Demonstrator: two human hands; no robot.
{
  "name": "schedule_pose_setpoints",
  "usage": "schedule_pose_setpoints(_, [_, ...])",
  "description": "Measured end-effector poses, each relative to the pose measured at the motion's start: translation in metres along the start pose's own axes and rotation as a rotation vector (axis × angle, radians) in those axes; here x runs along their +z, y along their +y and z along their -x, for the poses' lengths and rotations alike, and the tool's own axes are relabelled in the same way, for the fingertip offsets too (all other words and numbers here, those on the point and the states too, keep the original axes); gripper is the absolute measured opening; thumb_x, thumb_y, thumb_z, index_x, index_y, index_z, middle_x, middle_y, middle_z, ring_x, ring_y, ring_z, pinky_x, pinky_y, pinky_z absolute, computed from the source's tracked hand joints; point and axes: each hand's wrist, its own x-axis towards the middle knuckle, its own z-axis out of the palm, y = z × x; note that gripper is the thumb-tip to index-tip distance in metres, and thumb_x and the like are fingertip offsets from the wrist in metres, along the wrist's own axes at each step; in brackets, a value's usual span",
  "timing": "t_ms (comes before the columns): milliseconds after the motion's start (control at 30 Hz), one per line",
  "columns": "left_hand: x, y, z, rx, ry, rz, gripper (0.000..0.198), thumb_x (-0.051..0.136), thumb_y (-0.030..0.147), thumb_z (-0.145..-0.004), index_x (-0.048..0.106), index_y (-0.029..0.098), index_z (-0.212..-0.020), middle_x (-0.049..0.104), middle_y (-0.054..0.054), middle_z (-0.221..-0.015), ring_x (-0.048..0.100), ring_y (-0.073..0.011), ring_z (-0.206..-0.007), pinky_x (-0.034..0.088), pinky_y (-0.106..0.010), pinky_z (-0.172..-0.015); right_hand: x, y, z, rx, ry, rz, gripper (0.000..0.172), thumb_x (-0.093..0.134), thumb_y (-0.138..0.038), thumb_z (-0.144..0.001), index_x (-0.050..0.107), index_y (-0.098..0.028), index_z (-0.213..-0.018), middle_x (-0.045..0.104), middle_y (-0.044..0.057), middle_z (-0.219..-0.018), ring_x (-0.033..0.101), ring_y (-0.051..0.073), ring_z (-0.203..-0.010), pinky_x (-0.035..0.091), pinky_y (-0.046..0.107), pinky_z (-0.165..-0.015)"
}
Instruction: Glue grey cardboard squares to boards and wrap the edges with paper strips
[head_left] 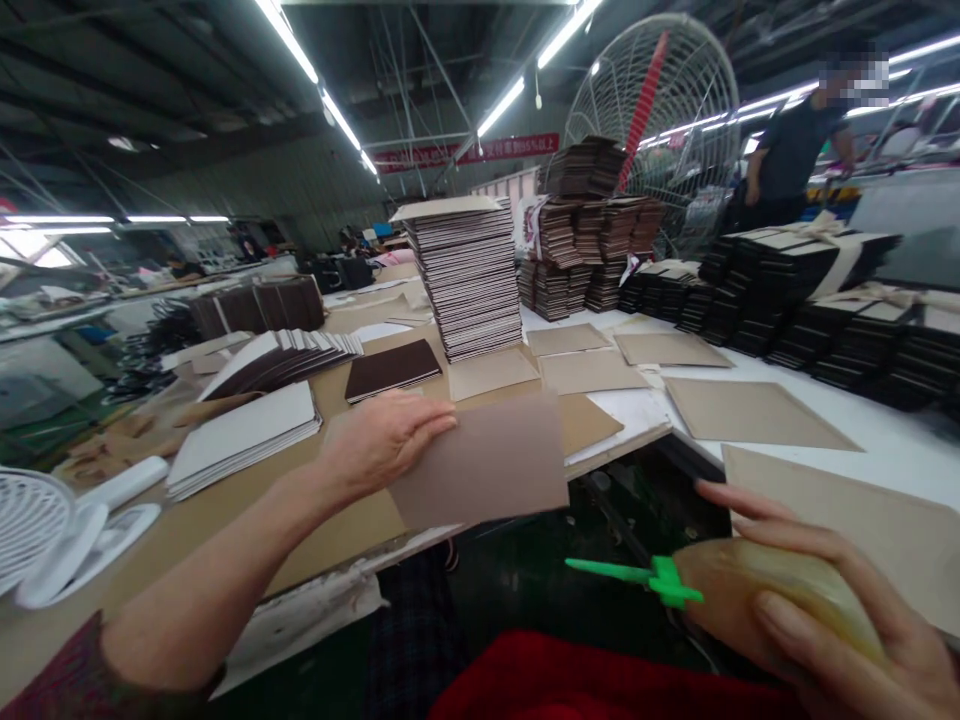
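My left hand (397,435) grips the top left part of a greyish-tan flat panel (487,460), fingers pressed together over it. The panel juts past the table's front edge, tilted toward me. In my right hand (832,610) is a soft yellowish glue bottle (757,590) with a green nozzle (622,572) pointing left, apart from the panel. Beyond the left hand lies a dark brown panel stack (394,370). A pile of white-faced panels (247,435) is to its left. Several tan panels (757,412) lie flat near the right hand.
A tall panel stack (469,280) stands mid-table. Bundled brown pieces (585,230) and black bundles (787,270) line the back right. A large caged fan (652,120) stands behind them; a small white fan (37,530) is at left. One person (795,150) stands back right.
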Motion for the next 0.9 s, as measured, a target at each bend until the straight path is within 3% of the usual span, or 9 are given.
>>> schedule_pose_setpoints(133, [0.034, 0.014, -0.018, 0.178, -0.197, -0.15, 0.015, 0.07, 0.024, -0.073, 0.074, 0.027, -0.087, 0.072, 0.0, -0.089, 0.061, -0.0263, -0.089, 0.041, -0.033, -0.089, 0.028, -0.03, -0.019, 0.092, -0.23, -0.143, 0.031, 0.072, -0.039, -0.069, 0.064, -0.03, -0.098, 0.035, 0.001, -0.147, 0.055, 0.035, -0.11, 0.051, 0.037, -0.075])
schedule_pose_setpoints(200, [0.05, 0.019, -0.022, 0.227, -0.282, -0.171, 0.014, 0.066, 0.029, -0.078, 0.074, 0.028, -0.089, 0.073, 0.0, -0.09, 0.062, -0.024, -0.085, 0.042, -0.029, -0.081, 0.032, -0.034, -0.025, 0.154, -0.309, -0.191, 0.031, 0.072, -0.037, -0.069, 0.064, -0.028, -0.098, 0.04, 0.002, -0.144, 0.059, 0.03, -0.103, 0.05, 0.034, -0.073])
schedule_pose_setpoints(300, [0.065, 0.025, -0.025, 0.299, -0.357, -0.188, 0.017, 0.058, 0.031, -0.084, 0.074, 0.028, -0.09, 0.073, 0.0, -0.086, 0.063, -0.0212, -0.079, 0.042, -0.026, -0.071, 0.035, -0.032, -0.026, 0.292, -0.421, -0.241, 0.036, 0.073, -0.035, -0.069, 0.062, -0.025, -0.102, 0.065, 0.006, -0.109, 0.064, 0.024, -0.082, 0.049, 0.031, -0.066])
schedule_pose_setpoints(433, [0.068, 0.025, -0.031, 0.348, -0.405, -0.188, 0.018, 0.057, 0.03, -0.085, 0.074, 0.027, -0.09, 0.073, -0.001, -0.083, 0.064, -0.0192, -0.076, 0.043, -0.025, -0.068, 0.036, -0.03, -0.022, 0.386, -0.367, -0.312, 0.043, 0.076, -0.036, -0.065, 0.062, -0.023, -0.103, 0.067, 0.003, -0.078, 0.062, 0.02, -0.067, 0.046, 0.029, -0.057])
schedule_pose_setpoints(500, [0.064, 0.02, -0.033, 0.293, -0.341, -0.116, 0.018, 0.062, 0.029, -0.081, 0.073, 0.027, -0.096, 0.073, -0.001, -0.087, 0.063, -0.0196, -0.079, 0.044, -0.025, -0.071, 0.034, -0.031, -0.021, 0.4, -0.276, -0.337, 0.043, 0.077, -0.036, -0.063, 0.063, -0.023, -0.101, 0.066, 0.003, -0.078, 0.062, 0.021, -0.067, 0.048, 0.03, -0.058])
schedule_pose_setpoints(633, [0.054, -0.001, -0.035, 0.069, 0.071, 0.211, 0.035, 0.068, 0.031, -0.077, 0.066, 0.023, -0.112, 0.069, -0.004, -0.101, 0.062, -0.0175, -0.083, 0.046, -0.023, -0.073, 0.021, -0.027, -0.029, 0.382, -0.141, -0.382, 0.046, 0.077, -0.033, -0.062, 0.064, -0.02, -0.105, 0.066, 0.003, -0.079, 0.06, 0.019, -0.064, 0.047, 0.028, -0.056])
schedule_pose_setpoints(700, [0.054, -0.013, -0.03, -0.068, 0.176, 0.393, 0.038, 0.066, 0.038, -0.079, 0.064, 0.02, -0.113, 0.067, -0.007, -0.103, 0.064, -0.0176, -0.081, 0.049, -0.024, -0.069, 0.014, -0.023, -0.036, 0.351, -0.094, -0.414, 0.045, 0.077, -0.032, -0.063, 0.064, -0.019, -0.105, 0.066, 0.003, -0.08, 0.059, 0.017, -0.062, 0.046, 0.026, -0.056])
schedule_pose_setpoints(833, [0.066, -0.027, -0.014, -0.282, -0.033, 0.604, 0.046, 0.056, 0.051, -0.083, 0.061, 0.018, -0.115, 0.065, -0.013, -0.105, 0.065, -0.0208, -0.079, 0.051, -0.027, -0.059, 0.01, -0.014, -0.05, 0.302, -0.074, -0.446, 0.041, 0.076, -0.029, -0.066, 0.065, -0.018, -0.104, 0.067, 0.003, -0.082, 0.059, 0.016, -0.065, 0.046, 0.026, -0.058])
schedule_pose_setpoints(900, [0.076, -0.028, -0.006, -0.313, -0.131, 0.656, 0.043, 0.059, 0.048, -0.082, 0.063, 0.018, -0.112, 0.067, -0.011, -0.095, 0.062, -0.0161, -0.069, 0.048, -0.022, -0.053, 0.014, -0.014, -0.053, 0.304, -0.089, -0.444, 0.04, 0.075, -0.029, -0.066, 0.065, -0.018, -0.103, 0.067, 0.003, -0.082, 0.059, 0.016, -0.066, 0.046, 0.026, -0.06])
